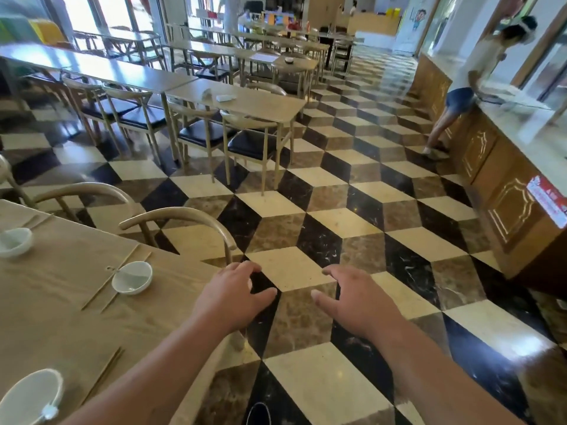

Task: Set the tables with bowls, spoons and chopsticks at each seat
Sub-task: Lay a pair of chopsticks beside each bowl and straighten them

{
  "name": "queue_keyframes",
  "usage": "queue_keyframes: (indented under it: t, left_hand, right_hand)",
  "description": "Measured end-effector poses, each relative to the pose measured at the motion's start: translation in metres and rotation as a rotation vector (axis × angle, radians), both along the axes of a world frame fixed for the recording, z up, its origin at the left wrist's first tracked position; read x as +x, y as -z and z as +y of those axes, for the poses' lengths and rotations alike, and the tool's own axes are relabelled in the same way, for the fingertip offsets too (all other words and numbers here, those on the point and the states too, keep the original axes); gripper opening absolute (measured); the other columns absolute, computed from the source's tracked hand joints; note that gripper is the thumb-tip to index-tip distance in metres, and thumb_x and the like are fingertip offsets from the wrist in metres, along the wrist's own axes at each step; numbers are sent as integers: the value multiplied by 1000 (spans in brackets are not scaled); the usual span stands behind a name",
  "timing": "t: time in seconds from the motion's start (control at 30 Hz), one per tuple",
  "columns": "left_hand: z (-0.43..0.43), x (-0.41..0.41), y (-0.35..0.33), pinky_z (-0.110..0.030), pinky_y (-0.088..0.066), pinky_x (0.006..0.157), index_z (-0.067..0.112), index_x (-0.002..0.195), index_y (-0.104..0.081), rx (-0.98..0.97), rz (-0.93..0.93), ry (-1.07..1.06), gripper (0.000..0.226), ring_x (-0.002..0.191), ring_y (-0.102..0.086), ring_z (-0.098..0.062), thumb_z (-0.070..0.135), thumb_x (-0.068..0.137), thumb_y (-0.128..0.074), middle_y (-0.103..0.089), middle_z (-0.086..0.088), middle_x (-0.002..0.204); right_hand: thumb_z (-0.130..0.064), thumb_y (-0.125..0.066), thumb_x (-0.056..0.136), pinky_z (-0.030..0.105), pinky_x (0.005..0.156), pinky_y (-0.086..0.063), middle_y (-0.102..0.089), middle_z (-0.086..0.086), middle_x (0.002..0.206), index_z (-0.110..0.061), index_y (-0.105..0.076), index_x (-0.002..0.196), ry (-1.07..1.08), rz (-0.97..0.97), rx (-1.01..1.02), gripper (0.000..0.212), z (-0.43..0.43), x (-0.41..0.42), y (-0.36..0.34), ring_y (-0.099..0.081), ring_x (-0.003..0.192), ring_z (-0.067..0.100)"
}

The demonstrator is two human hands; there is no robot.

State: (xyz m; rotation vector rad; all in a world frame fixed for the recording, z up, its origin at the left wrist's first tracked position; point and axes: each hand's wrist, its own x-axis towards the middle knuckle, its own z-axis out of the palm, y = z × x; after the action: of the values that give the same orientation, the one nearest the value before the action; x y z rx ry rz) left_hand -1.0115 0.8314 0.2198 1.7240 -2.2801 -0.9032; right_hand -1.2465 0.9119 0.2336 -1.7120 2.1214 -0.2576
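DINING HALL, HEAD-WORN CAMERA: At far left, the near table (61, 302) is laid with three white bowls: the far bowl (13, 242) at the frame's edge, the middle bowl (132, 277) near a curved chair back (184, 214), and the nearest bowl (30, 394) at bottom left. A pair of chopsticks (98, 291) lies just beside the middle bowl, on its left. A second pair (106, 369) lies to the right of the nearest bowl (a blurred spoon (49, 411) seems to rest at that bowl's rim). Over the table's corner the left hand (236, 297) hovers empty, fingers loosely spread. The right hand (356, 302), held apart from it, is likewise spread and holds nothing above the checkered floor (306, 210). At far right, a person (469, 84) leans over a wooden counter (506, 185).
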Motion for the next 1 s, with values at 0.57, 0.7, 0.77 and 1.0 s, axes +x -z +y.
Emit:
queue_keyframes:
  t: [0.57,0.7,0.77,1.0]
  left_hand:
    - [-367,-218,-58,-24,-58,75,39,141,-57,-78,118,-51,53,99,-64,-5,60,94,-70,-67,12,132]
    - [-450,-233,-49,-30,-59,81,42,144,-56,-135,27,-177,63,114,-63,-14,70,89,-69,-62,8,138]
    - [-487,-233,-42,-38,-62,88,40,144,-55,-142,8,-277,64,117,-62,-17,70,89,-68,-62,7,137]
    - [-551,-187,-39,-38,-58,101,34,149,-54,-164,4,-722,68,126,-61,-14,67,91,-67,-63,7,143]
  right_hand:
    - [-67,-56,96,26,96,-50,-64,-13,141,-37,-59,140,-9,105,-153,53,-364,-211,-80,-61,125,8]
    - [-66,-56,97,27,98,-51,-63,-12,142,-37,-59,141,-161,87,-161,53,-469,-241,-69,-61,125,10]
    - [-69,-57,96,30,98,-54,-63,-13,143,-39,-58,142,-249,83,-165,55,-530,-249,-60,-61,127,11]
    - [-64,-58,96,37,113,-47,-55,-9,154,-34,-50,152,-692,58,-140,64,-715,-195,-53,-49,143,16]
